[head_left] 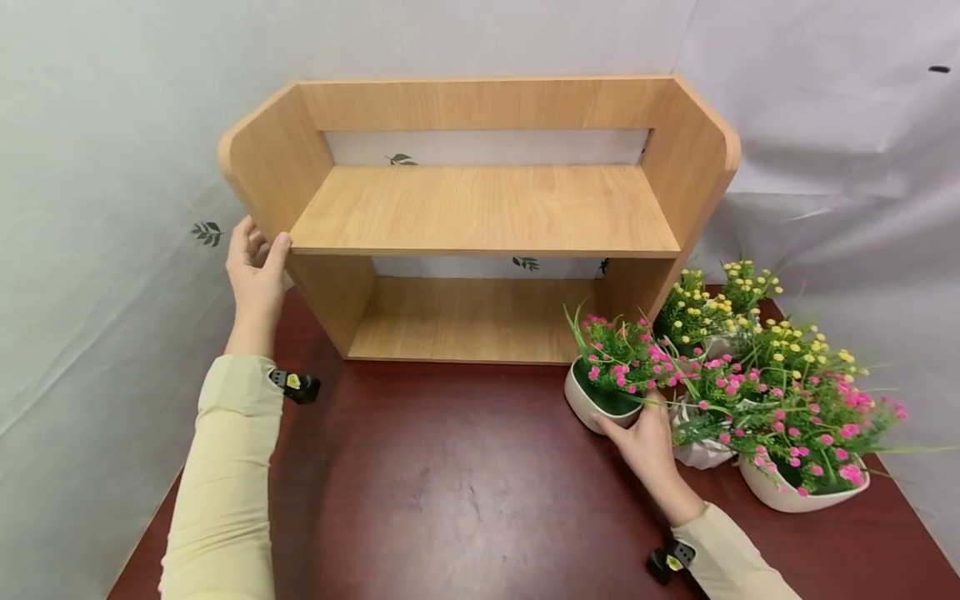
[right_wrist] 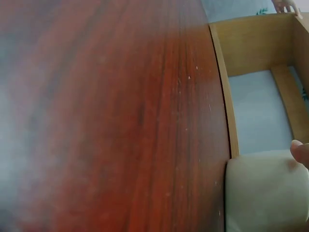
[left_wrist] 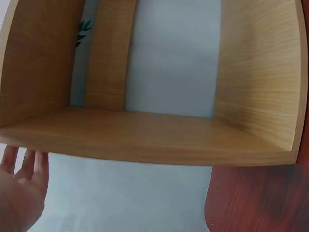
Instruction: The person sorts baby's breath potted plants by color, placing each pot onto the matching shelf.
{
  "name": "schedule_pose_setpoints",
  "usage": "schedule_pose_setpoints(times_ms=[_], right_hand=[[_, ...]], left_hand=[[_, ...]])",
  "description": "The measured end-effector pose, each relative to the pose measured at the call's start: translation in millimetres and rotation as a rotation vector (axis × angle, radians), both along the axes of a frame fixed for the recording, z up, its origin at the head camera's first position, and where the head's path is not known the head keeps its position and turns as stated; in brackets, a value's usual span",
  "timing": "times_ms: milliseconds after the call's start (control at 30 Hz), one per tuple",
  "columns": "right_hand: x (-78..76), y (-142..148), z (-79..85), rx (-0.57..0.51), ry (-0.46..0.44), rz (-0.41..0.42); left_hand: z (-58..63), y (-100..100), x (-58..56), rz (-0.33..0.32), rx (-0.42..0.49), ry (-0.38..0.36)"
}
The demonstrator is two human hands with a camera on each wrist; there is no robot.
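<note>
Flowerpot (head_left: 602, 392), gripped by right fingers (head_left: 613, 427), fronts shelf (head_left: 487, 208); extended left fingers (left_wrist: 41, 170) touch shelf's edge.

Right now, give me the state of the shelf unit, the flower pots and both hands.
Shelf unit: upright on the table, front open.
Pink-flowered pot by the shelf: upright, gripped; table contact unclear.
Other flower pots: grouped at the right, apparently upright, partly hidden by foliage.
Left hand: touching the shelf's left side panel.
Right hand: holding the pink-flowered pot.
</note>
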State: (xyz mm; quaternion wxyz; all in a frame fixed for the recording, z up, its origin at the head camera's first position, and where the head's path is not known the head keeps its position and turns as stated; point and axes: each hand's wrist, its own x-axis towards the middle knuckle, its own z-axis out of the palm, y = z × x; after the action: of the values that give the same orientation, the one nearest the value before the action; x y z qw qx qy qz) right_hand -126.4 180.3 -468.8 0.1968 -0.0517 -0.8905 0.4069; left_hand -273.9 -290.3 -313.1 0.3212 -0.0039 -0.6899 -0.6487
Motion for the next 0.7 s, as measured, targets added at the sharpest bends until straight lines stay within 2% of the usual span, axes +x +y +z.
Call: schedule_pose_setpoints(times_ms=[133,267,533,700], right_hand=[[-3.4,0.7,-1.7,-0.026,0.004,0.005],[-4.9,1.4,-2.7,-0.077,0.002,0.007],[-4.4,1.2,-2.9,-0.136,-0.041,-0.013],[-1.4,1.9,-3.2,-0.121,-0.07,-0.021]], left_hand=[[3.8,-3.2,2.6,-0.076,0.105,-0.017],[8.3,-4.3,6.2,-0.111,0.148,-0.042],[9.8,-5.3,6.6,-0.097,0.14,-0.08],[9.9,-4.6,7.7,-0.095,0.134,-0.089]])
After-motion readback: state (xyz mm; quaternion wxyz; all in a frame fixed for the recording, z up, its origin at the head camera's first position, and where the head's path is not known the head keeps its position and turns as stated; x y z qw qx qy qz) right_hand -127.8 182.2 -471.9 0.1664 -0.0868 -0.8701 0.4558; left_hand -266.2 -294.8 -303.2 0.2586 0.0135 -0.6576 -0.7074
